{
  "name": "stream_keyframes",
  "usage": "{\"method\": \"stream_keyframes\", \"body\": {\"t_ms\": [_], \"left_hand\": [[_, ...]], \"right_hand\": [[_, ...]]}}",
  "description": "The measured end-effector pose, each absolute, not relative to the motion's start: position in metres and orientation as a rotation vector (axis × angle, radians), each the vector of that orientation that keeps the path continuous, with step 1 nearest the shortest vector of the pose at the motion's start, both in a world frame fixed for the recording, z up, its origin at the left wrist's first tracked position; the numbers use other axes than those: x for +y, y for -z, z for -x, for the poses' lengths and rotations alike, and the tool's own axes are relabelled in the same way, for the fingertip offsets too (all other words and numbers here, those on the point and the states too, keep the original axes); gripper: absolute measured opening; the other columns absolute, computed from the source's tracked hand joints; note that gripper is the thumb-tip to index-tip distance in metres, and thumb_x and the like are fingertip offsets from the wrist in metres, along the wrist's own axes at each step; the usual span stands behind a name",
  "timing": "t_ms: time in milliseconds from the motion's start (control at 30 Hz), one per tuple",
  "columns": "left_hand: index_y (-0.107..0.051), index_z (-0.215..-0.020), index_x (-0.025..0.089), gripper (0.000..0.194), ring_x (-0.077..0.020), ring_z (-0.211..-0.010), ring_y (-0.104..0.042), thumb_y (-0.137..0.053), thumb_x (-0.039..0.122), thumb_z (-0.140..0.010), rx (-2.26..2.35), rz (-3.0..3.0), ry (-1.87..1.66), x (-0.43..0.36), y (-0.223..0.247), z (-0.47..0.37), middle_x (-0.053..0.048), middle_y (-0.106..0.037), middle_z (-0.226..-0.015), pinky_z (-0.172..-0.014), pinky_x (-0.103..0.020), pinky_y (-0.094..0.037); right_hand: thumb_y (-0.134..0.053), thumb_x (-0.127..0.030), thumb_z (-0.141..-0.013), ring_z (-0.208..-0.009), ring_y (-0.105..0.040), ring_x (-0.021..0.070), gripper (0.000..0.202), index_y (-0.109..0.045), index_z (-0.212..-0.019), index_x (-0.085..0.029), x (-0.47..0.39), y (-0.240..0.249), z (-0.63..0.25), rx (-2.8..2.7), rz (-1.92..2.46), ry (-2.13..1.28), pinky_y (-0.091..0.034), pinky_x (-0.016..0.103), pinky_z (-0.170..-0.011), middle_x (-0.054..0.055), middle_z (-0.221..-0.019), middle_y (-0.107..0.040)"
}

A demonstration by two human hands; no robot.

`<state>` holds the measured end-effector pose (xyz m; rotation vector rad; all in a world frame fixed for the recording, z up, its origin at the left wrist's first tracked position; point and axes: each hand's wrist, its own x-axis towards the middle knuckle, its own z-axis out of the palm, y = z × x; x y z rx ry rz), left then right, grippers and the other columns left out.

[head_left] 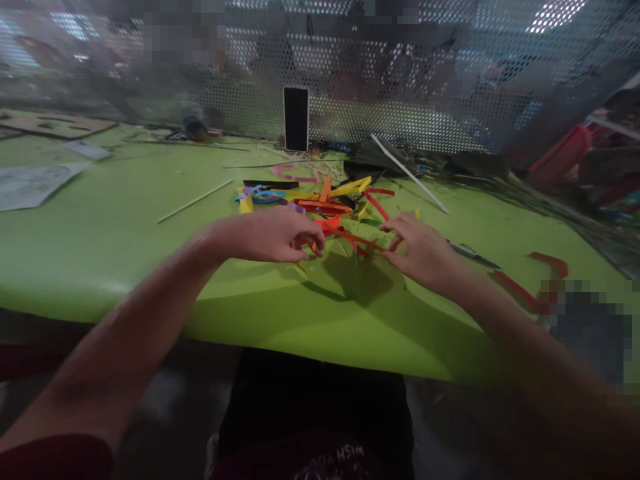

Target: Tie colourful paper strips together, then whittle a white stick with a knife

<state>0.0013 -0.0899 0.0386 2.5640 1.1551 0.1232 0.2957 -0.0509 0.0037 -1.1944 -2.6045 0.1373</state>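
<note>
On the smooth lime-green worktop (125,247), a thin pale stick (195,201) lies beyond the left hand (290,233); its fingers curl inward around an orange scrap (314,246), though I cannot tell whether they grip it. Next comes a loose heap of multicoloured flat strips (323,207). A narrow orange strip (357,237) runs to the right hand (417,250), thumb and finger apparently pinched on its end; a hard tug could crease it or snag the heap. Rightmost, a slim grey pointed tool (475,255) could nick a careless reach.

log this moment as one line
left hand: fingers curled | right hand: at orange strip | phone: upright behind colored strips
</note>
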Motion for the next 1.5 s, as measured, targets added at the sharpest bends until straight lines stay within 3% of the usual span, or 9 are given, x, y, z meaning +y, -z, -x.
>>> {"method": "stream_keyframes", "body": {"t_ms": [167, 400, 600, 800, 1000, 1267, 1500], "left_hand": [[-0.072, -0.111, 0.021, 0.032, -0.014, -0.085, -0.069, -0.047, 0.013, -0.093, 1.117, -2.565, -0.086, -0.092, -0.043, -0.003, -0.003, -0.077, -0.102, -0.081, -0.025, -0.046], [-0.071, -0.115, 0.021, 0.034, -0.0141, -0.09, -0.068, -0.044, 0.016, -0.095, 1.091, -2.584, -0.037, -0.089, -0.039, 0.0, -0.003, -0.076, -0.105, -0.083, -0.025, -0.045], [-0.071, -0.113, 0.02, 0.032, -0.0159, -0.088, -0.067, -0.048, 0.018, -0.091, 1.147, -2.621, -0.014, -0.089, -0.038, 0.002, -0.004, -0.075, -0.103, -0.081, -0.026, -0.044], [-0.07, -0.114, 0.022, 0.034, -0.0161, -0.086, -0.065, -0.049, 0.017, -0.089, 1.175, -2.615, 0.002, -0.09, -0.038, 0.004, -0.004, -0.074, -0.101, -0.082, -0.027, -0.043], [-0.069, -0.111, 0.021, 0.025, -0.021, -0.101, -0.062, -0.057, 0.026, -0.09, 1.147, -2.689, -0.051, -0.087, -0.033, 0.007, -0.007, -0.069, -0.108, -0.09, -0.03, -0.043], [-0.069, -0.101, 0.02, 0.017, -0.0157, -0.08, -0.063, -0.058, 0.027, -0.09, 1.221, -2.603, -0.022, -0.088, -0.033, -0.003, -0.003, -0.071, -0.087, -0.076, -0.027, -0.04], [-0.069, -0.1, 0.021, 0.019, -0.0148, -0.079, -0.063, -0.061, 0.033, -0.088, 1.214, -2.586, -0.052, -0.087, -0.032, -0.004, -0.002, -0.072, -0.09, -0.076, -0.027, -0.039]], "right_hand": [[-0.056, -0.016, -0.086, -0.099, -0.064, 0.0267, 0.042, -0.063, -0.127, -0.016, -0.054, -0.006, -0.296, -2.583, 1.092, -0.148, -0.052, 0.05, -0.091, 0.014, -0.121, -0.064], [-0.052, -0.011, -0.081, -0.092, -0.065, 0.0232, 0.049, -0.06, -0.13, -0.016, -0.051, -0.006, -0.297, -2.583, 1.062, -0.286, -0.057, 0.046, -0.086, 0.015, -0.122, -0.06], [-0.051, -0.007, -0.077, -0.117, -0.06, 0.0327, 0.061, -0.054, -0.137, -0.02, -0.052, -0.006, -0.296, -2.66, 1.069, -0.163, -0.055, 0.049, -0.094, 0.015, -0.134, -0.057], [-0.053, -0.011, -0.083, -0.107, -0.065, 0.0305, 0.055, -0.056, -0.137, -0.019, -0.053, -0.008, -0.298, -2.639, 1.087, -0.172, -0.056, 0.047, -0.089, 0.015, -0.134, -0.057], [-0.056, -0.018, -0.086, -0.101, -0.066, 0.0299, 0.046, -0.061, -0.132, -0.019, -0.048, -0.008, -0.303, -2.567, 1.053, -0.194, -0.054, 0.049, -0.09, 0.016, -0.129, -0.06], [-0.056, -0.014, -0.082, -0.103, -0.063, 0.0308, 0.048, -0.06, -0.13, -0.015, -0.048, -0.009, -0.303, -2.574, 1.101, -0.18, -0.055, 0.045, -0.086, 0.017, -0.128, -0.059], [-0.059, -0.014, -0.081, -0.101, -0.064, 0.029, 0.051, -0.06, -0.132, -0.018, -0.051, -0.012, -0.302, -2.579, 1.148, -0.195, -0.054, 0.043, -0.088, 0.015, -0.131, -0.059]]}}
